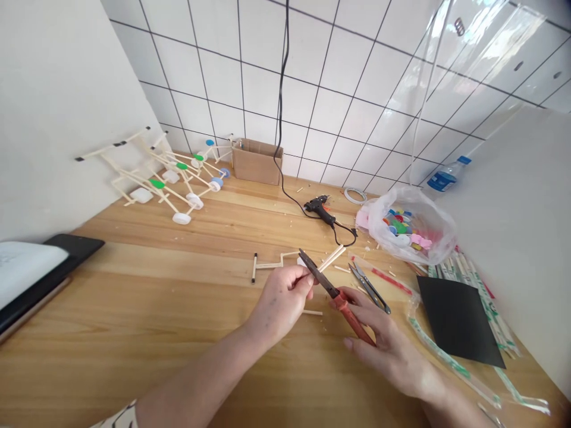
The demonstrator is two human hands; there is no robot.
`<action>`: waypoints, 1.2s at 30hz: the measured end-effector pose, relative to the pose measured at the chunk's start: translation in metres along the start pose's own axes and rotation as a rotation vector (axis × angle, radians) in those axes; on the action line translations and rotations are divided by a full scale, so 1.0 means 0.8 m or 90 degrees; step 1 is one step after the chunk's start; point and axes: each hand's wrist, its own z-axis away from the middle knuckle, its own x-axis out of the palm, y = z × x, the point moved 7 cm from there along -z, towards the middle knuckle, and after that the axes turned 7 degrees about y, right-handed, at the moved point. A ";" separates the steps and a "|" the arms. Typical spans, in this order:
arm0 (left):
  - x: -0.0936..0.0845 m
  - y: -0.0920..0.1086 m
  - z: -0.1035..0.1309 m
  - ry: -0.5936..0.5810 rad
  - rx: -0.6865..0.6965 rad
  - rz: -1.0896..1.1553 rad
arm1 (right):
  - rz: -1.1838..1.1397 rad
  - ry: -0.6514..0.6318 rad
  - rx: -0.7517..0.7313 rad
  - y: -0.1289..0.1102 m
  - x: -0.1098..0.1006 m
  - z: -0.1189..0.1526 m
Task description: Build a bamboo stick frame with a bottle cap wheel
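Near the middle of the table, my left hand [285,297] pinches a pair of pale wooden sticks [332,258] that point up to the right. My right hand [379,333] has its fingers round the red handles of the scissors [350,312]. Their dark blades lie across the sticks, close to my left fingertips. Behind my left hand lies a small stick frame [267,265] with a black-tipped crossbar. A loose stick [313,312] rests on the wood between my hands. Grey thread snips [370,288] lie just beyond my right hand.
Stick models with bottle-cap wheels [182,218] stand at the back left, beside a cardboard box [257,162]. Further right are a black glue gun [320,209], a tape roll [355,195], a bag of caps [383,229], a bottle [447,177] and a black sheet [459,321].
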 end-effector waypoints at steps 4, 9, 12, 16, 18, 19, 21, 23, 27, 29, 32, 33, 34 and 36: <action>0.000 0.000 0.000 0.001 0.000 -0.008 | 0.087 0.028 -0.058 -0.010 0.000 -0.001; 0.001 0.000 -0.001 -0.009 0.001 -0.013 | 0.113 0.032 -0.069 -0.016 0.001 -0.002; 0.001 0.000 -0.001 -0.015 0.000 -0.017 | 0.114 0.047 -0.082 -0.021 0.000 -0.005; 0.003 0.000 -0.001 -0.029 -0.008 -0.018 | 0.121 0.060 -0.078 -0.022 0.000 -0.007; 0.004 -0.001 -0.002 -0.036 -0.014 -0.017 | 0.117 0.060 -0.075 -0.021 0.001 -0.006; 0.004 -0.002 -0.002 -0.038 -0.017 -0.017 | 0.113 0.058 -0.072 -0.020 0.002 -0.006; 0.004 -0.004 -0.003 -0.042 -0.021 -0.018 | 0.104 0.052 -0.064 -0.018 0.003 -0.006; 0.005 -0.005 -0.003 -0.045 -0.024 -0.020 | 0.094 0.046 -0.058 -0.017 0.004 -0.006; 0.005 -0.005 -0.002 -0.045 -0.025 -0.026 | 0.091 0.043 -0.053 -0.018 0.005 -0.006; 0.005 -0.004 -0.002 -0.045 -0.026 -0.027 | 0.095 0.046 -0.054 -0.019 0.005 -0.006; 0.005 -0.002 -0.002 -0.046 -0.027 -0.024 | 0.096 0.056 -0.062 -0.021 0.005 -0.006; 0.005 -0.001 -0.002 -0.048 -0.029 -0.023 | 0.095 0.059 -0.065 -0.022 0.005 -0.006; 0.005 -0.001 -0.002 -0.050 -0.030 -0.020 | 0.094 0.062 -0.067 -0.022 0.005 -0.007; 0.005 -0.001 -0.001 -0.054 -0.034 -0.014 | 0.093 0.064 -0.069 -0.022 0.005 -0.007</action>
